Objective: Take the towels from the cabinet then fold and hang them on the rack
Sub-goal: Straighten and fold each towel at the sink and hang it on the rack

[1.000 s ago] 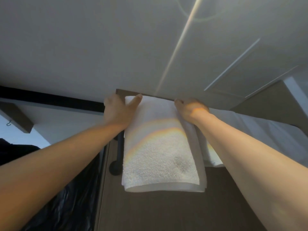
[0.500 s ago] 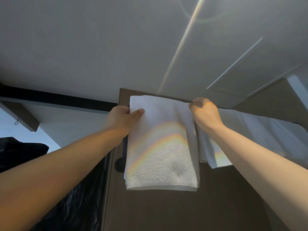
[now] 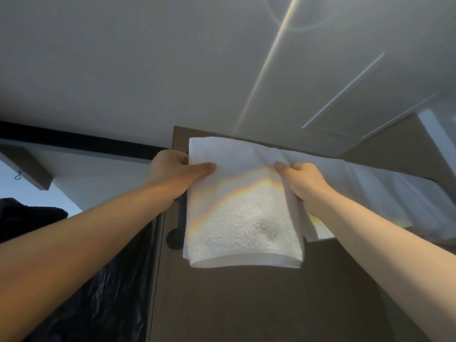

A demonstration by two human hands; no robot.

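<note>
The left hand [image 3: 176,172] and the right hand [image 3: 304,185] are both raised at arm's length, and a folded towel [image 3: 240,218] is gripped between them. The towel's left edge is pinched by the left hand, with the thumb laid across the front of the cloth and the fingers hidden behind it. The right edge is pinched in the same way by the right hand, thumb on the front and fingers curled behind. The white terry towel is held flat between the two hands. Most of it hangs below them and ends in a doubled lower edge, while a shorter part rises above the thumbs. A rainbow-tinted band of light is seen across the cloth between the hands.

Just below the left hand, a dark bar of the rack [image 3: 181,213] is visible beside the towel's left edge, ending in a round black mount. Whether the towel is draped over the rack cannot be told, since the bar is hidden behind the cloth. Just beyond the right hand, a second towel [image 3: 385,193], also white, is hung along the same line and is partly covered by the right wrist. Behind both towels and below the hands, a brown panel [image 3: 246,304] is seen. To the left of the left forearm, crinkled black sheeting [image 3: 103,280] is hung. Further out on that side, a black beam [image 3: 74,141] and a small hook [image 3: 17,177] can be made out. Above both hands a pale ceiling [image 3: 148,70] is spread, crossed by a streak of light.
</note>
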